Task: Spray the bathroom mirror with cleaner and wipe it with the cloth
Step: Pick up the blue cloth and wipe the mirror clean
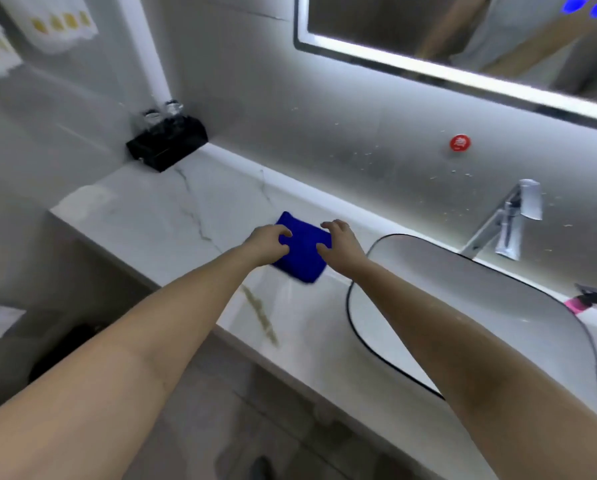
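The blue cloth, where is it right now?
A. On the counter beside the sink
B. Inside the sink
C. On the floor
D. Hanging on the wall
A: the blue cloth lies on the marble counter, left of the sink, with the left hand and right hand on it.

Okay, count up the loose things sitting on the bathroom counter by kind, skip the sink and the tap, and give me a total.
blue cloth: 1
black tray: 1
clear glasses standing in the tray: 2
pink-and-black item at the right edge, partly cut off: 1
Total: 5
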`<state>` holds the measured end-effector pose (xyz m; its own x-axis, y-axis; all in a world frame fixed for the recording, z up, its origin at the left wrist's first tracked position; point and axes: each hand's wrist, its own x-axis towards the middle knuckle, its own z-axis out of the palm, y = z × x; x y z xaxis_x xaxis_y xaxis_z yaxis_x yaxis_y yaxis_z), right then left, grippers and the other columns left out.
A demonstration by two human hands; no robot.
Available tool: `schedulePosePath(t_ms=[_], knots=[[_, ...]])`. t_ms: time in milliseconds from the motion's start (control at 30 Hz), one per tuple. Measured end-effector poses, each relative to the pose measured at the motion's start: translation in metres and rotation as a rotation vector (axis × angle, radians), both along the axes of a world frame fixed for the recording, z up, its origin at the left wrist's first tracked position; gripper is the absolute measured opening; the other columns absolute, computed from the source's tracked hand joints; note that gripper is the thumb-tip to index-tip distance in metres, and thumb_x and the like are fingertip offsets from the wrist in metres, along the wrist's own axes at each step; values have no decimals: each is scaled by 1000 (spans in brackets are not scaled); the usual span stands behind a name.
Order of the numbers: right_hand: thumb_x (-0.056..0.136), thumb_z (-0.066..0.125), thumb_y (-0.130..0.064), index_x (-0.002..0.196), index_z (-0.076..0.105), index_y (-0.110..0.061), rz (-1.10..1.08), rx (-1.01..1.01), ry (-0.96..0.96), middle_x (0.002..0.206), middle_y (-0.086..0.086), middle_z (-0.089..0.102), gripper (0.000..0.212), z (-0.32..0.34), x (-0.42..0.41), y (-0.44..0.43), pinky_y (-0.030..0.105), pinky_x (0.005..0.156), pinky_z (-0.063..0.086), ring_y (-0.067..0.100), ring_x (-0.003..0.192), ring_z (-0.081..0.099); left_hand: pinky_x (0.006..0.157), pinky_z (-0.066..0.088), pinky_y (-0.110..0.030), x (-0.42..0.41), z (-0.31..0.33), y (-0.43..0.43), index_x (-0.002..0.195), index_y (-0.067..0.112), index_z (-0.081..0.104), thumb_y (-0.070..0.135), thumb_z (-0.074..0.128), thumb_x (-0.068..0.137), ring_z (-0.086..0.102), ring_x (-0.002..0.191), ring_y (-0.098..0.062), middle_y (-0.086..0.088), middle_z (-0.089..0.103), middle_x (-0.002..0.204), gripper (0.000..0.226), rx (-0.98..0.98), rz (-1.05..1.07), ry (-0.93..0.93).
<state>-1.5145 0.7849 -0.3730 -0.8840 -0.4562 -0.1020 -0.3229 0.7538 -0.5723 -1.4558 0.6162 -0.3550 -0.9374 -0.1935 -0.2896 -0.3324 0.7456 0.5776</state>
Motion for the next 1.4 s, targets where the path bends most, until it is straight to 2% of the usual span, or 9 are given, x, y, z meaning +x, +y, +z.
schedulePosePath(t_ms=[200, 400, 533, 633, 800, 933, 1133, 1267, 1400], knots=[[97, 44, -22, 147, 27, -18, 11, 40, -139, 159, 7, 9, 53, -45, 11, -81, 43, 115, 25, 26, 145, 13, 99, 37, -28, 25, -26, -77, 135, 17, 45, 16, 51, 89, 44, 127, -22, -4, 44, 142, 47, -61, 0, -100], [97, 43, -29, 147, 27, -19, -33, 134, -229, 159, 7, 10, 53, -84, -22, -80, 51, 116, 20, 26, 146, 9, 98, 36, -27, -10, -58, -82, 140, 16, 38, 16, 49, 89, 42, 129, -23, -4, 42, 144, 52, -11, -5, -122], [97, 42, -31, 148, 25, -20, -113, 178, -240, 159, 6, 9, 55, -106, -62, -76, 51, 115, 21, 25, 146, 8, 108, 34, -30, -42, -81, -64, 143, 16, 33, 13, 51, 87, 38, 133, -21, -2, 36, 148, 59, 33, -47, -163], [97, 41, -30, 149, 22, -19, -139, 161, -281, 159, 6, 7, 56, -115, -85, -78, 52, 115, 21, 25, 147, 5, 108, 33, -31, -66, -98, -70, 144, 16, 31, 14, 53, 87, 36, 134, -21, -2, 34, 149, 61, 7, -125, -216], [99, 40, -30, 150, 17, -24, -93, 212, -297, 160, 3, 0, 57, -136, -101, -93, 53, 117, 12, 26, 147, -2, 110, 31, -37, -116, -123, -92, 144, 14, 31, 20, 46, 92, 31, 137, -21, -4, 31, 150, 55, -139, -176, -39], [99, 36, -30, 151, 12, -28, -131, 201, -224, 160, 1, -2, 57, -159, -119, -96, 55, 116, 6, 26, 147, -8, 117, 14, -39, -160, -149, -80, 148, 18, 19, 29, 40, 97, 5, 146, -20, -2, 8, 158, 57, -362, -418, 48], [98, 27, -48, 151, 6, -33, -277, 323, -141, 160, -1, -5, 59, -200, -126, -103, 46, 117, -6, 23, 147, -10, 117, -4, -45, -192, -207, -94, 149, 26, -4, 51, 22, 97, -11, 145, -19, 2, -12, 158, 63, -435, -639, -90], [97, 27, -48, 150, 10, -34, -358, 353, -57, 160, -3, -1, 57, -210, -123, -110, 44, 118, -6, 21, 147, -5, 117, -8, -42, -195, -217, -103, 148, 26, -10, 54, 18, 96, -14, 144, -17, 3, -13, 158, 66, -411, -686, -36], [96, 27, -51, 149, 13, -36, -393, 372, -32, 160, -4, 3, 57, -212, -123, -111, 44, 118, -4, 20, 147, -1, 115, -9, -39, -194, -224, -105, 150, 25, -1, 52, 25, 95, -6, 146, -19, 1, -2, 159, 66, -382, -690, 59]])
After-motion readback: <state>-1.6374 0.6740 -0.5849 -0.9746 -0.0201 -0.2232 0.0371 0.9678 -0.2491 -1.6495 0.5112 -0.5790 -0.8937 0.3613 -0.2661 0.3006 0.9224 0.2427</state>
